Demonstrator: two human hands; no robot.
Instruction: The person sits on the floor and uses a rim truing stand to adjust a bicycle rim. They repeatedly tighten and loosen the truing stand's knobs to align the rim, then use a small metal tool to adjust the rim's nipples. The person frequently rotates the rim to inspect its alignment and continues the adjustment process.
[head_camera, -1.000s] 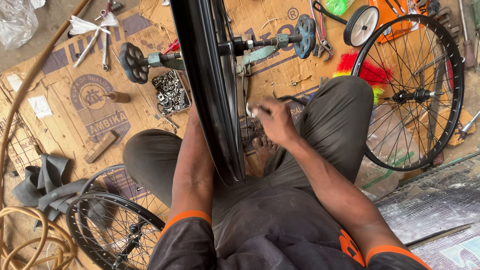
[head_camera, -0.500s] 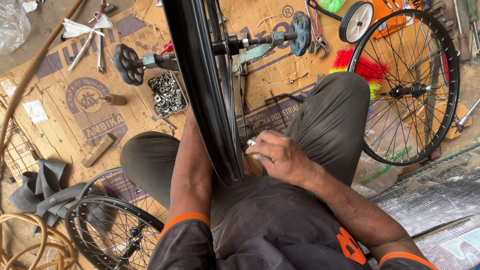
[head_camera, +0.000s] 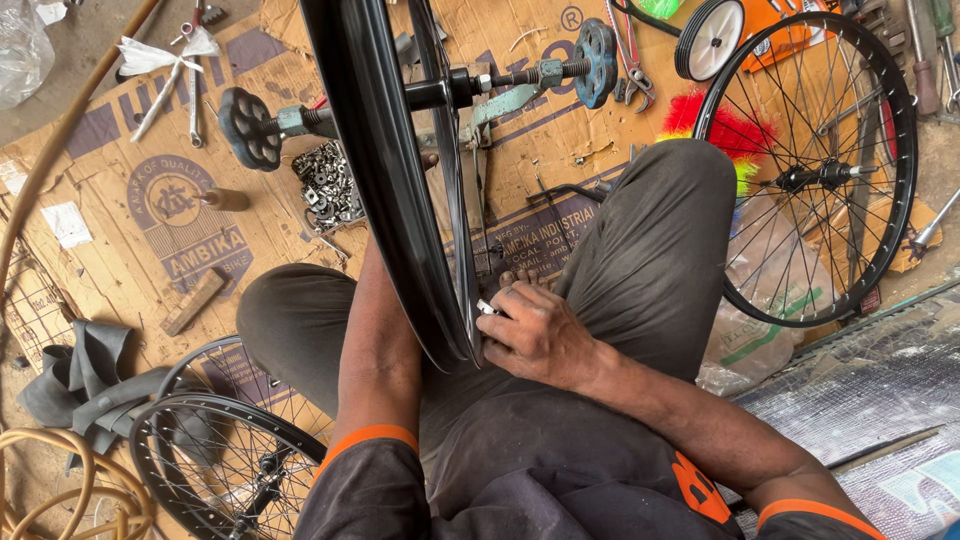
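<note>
Off at the left edge a coil of tan hose (head_camera: 40, 490) lies by a slack black inner tube (head_camera: 85, 375), and a spoked bicycle wheel (head_camera: 215, 465) rests flat beside the person's knee. On the cardboard sheet (head_camera: 150, 215) further up sit a few spanners (head_camera: 190, 75) and a heap of small metal nuts (head_camera: 328, 185). The person sits with a black wheel rim (head_camera: 385, 170) standing upright between the knees, its axle (head_camera: 500, 80) carried in a truing stand. The left forearm runs down behind the rim – the left hand is hidden, so I cannot tell its grip. The right hand (head_camera: 540, 335) presses against the rim's lower edge, fingers (head_camera: 515, 300) curled narrow around a small silvery tool (head_camera: 487, 308). To the right another spoked wheel (head_camera: 810, 165) lies flat, a small white trainer wheel (head_camera: 710, 38) above it
</note>
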